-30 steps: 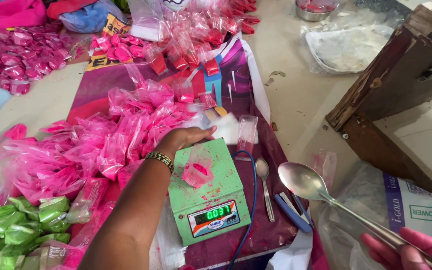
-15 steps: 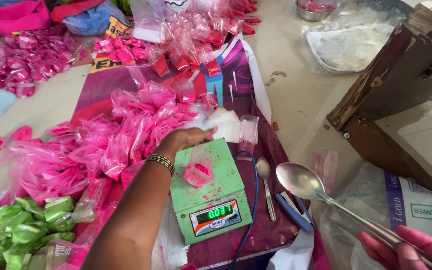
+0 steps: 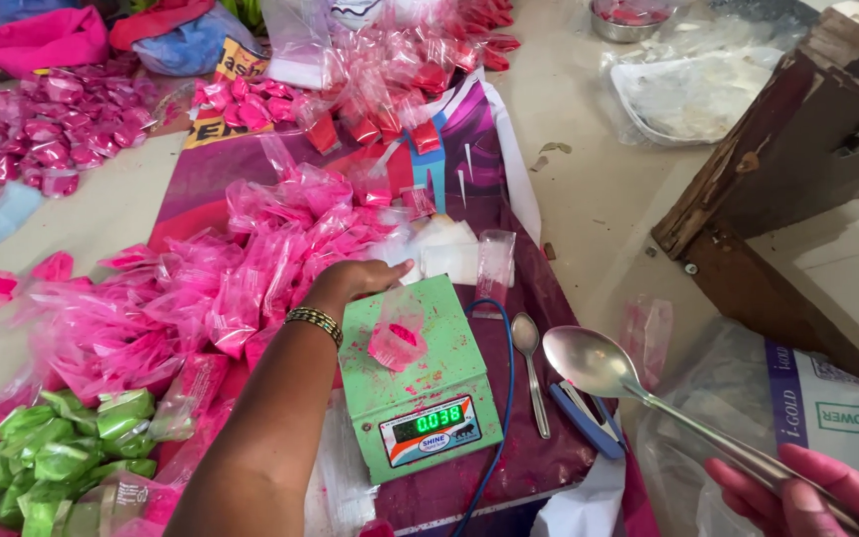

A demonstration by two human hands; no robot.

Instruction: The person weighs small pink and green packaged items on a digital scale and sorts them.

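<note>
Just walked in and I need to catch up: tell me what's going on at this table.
A person is weighing pink powder into small clear packets. The left hand rests at the back edge of a green digital scale, where an open packet with some pink powder stands. The right hand holds a large empty spoon beside the scale. A heap of filled pink packets lies to the left, green ones nearer.

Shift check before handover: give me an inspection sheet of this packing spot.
Surface: purple printed sheet on a pale floor.
Job's things: green scale, display lit; small bag of pink powder on it.
Clutter: pink sachet heap; green sachets; small spoon.
Grips: left hand at the scale's far edge; right hand holds big spoon.
Cables: blue cable beside scale.
Surroundings: wooden board; white sack.
</note>
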